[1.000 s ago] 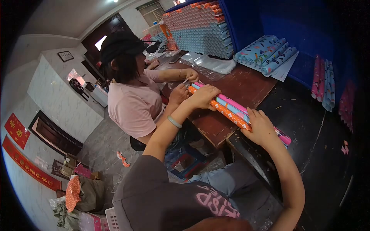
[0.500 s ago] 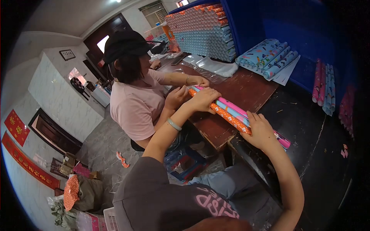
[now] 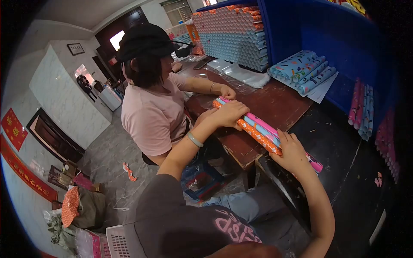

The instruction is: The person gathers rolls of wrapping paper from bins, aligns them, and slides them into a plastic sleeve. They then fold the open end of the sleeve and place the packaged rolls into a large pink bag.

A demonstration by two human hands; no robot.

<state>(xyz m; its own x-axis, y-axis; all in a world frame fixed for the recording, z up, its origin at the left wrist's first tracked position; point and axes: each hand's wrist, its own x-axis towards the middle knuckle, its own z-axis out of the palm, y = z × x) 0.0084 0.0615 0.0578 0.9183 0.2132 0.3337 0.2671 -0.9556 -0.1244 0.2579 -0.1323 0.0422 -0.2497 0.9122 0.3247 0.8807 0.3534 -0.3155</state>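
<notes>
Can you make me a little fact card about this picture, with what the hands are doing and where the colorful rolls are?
Left hand: holds the bundle from above
Right hand: holds it nearer its other end
Bundle colors: orange, light blue, pink
Co-worker: at the brown table, one hand near the bundle's far end
Big stack: many roll ends, beside the blue panel
Patterned blue rolls: lying on white sheets
</notes>
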